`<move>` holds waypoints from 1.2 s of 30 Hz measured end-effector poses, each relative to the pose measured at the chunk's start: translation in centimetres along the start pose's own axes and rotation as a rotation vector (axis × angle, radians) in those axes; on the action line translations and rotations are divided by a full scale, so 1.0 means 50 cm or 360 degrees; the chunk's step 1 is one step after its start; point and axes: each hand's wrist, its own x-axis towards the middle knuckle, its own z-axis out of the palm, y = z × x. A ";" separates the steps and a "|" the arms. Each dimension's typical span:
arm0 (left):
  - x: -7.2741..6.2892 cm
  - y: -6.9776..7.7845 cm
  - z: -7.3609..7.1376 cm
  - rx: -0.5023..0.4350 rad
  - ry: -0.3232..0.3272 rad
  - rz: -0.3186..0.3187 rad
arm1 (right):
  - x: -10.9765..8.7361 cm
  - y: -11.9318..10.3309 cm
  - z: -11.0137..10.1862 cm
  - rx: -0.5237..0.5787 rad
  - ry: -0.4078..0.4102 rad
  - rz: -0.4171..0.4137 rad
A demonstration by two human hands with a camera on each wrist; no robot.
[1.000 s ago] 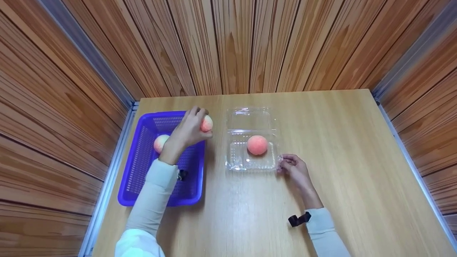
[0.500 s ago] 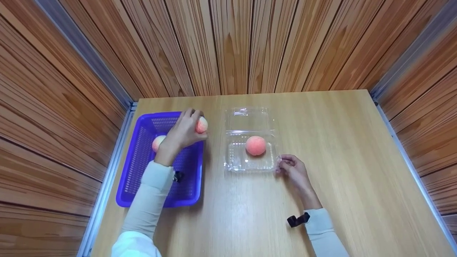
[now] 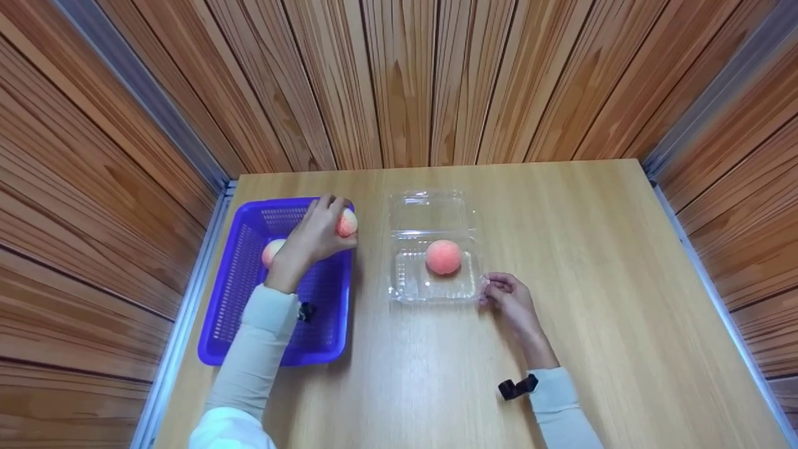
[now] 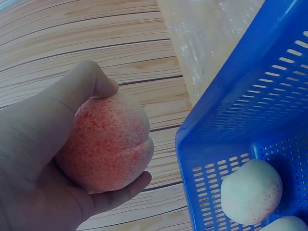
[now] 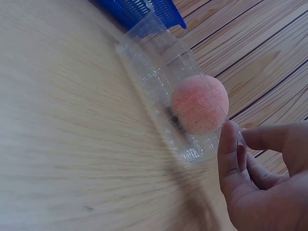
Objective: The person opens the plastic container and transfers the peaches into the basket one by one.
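Left hand (image 3: 318,234): over the far right corner of the purple basket (image 3: 312,357), which sits by the worktop's (image 3: 411,386) left edge. The grip is spread about as wide as the held peach (image 4: 110,144), thumb across the top, fingers round the underside; the hold looks firm. From above, this peach lies over the basket's right rim; its height above the rim I cannot judge.

Right hand (image 3: 511,299): grip nearly closed, thumb and fingers pinching the near right corner of the clear container (image 3: 408,271). The container lies unfolded at mid-worktop, lid half toward the far edge. A pink peach (image 3: 444,257) rests in the right part of its base.

In the basket, the left wrist view shows a pale peach (image 4: 251,191) and part of a second peach (image 4: 287,225) at the frame's bottom edge.

Risks, my judgement: the held peach is round and could slip if the thumb relaxes or the fruit knocks the rim. If dropped outside the basket, it would probably roll along the worktop. The container looks thin and light; a tug at the pinched corner could skid or tip it, setting the pink peach rolling. Too tight a pinch could crease that corner.
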 end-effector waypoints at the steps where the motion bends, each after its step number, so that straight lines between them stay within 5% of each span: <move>1: 0.000 0.000 0.001 0.0002 0.0004 0.0010 | -0.001 0.000 -0.001 -0.0002 0.0011 0.0001; 4: -0.001 -0.003 0.005 0.0010 0.0014 0.0017 | -0.004 0.002 0.000 -0.0002 0.0019 -0.0004; 10: -0.010 -0.015 0.004 0.0029 -0.0086 -0.0124 | -0.007 0.018 0.010 0.0039 0.0002 0.0038; 21: -0.008 -0.036 -0.009 0.0004 -0.0071 -0.0135 | 0.005 0.006 -0.001 0.0017 0.0006 0.0031; 36: -0.064 -0.081 -0.007 -0.0025 -0.0055 -0.0216 | 0.000 0.003 0.015 0.0001 -0.0016 -0.0003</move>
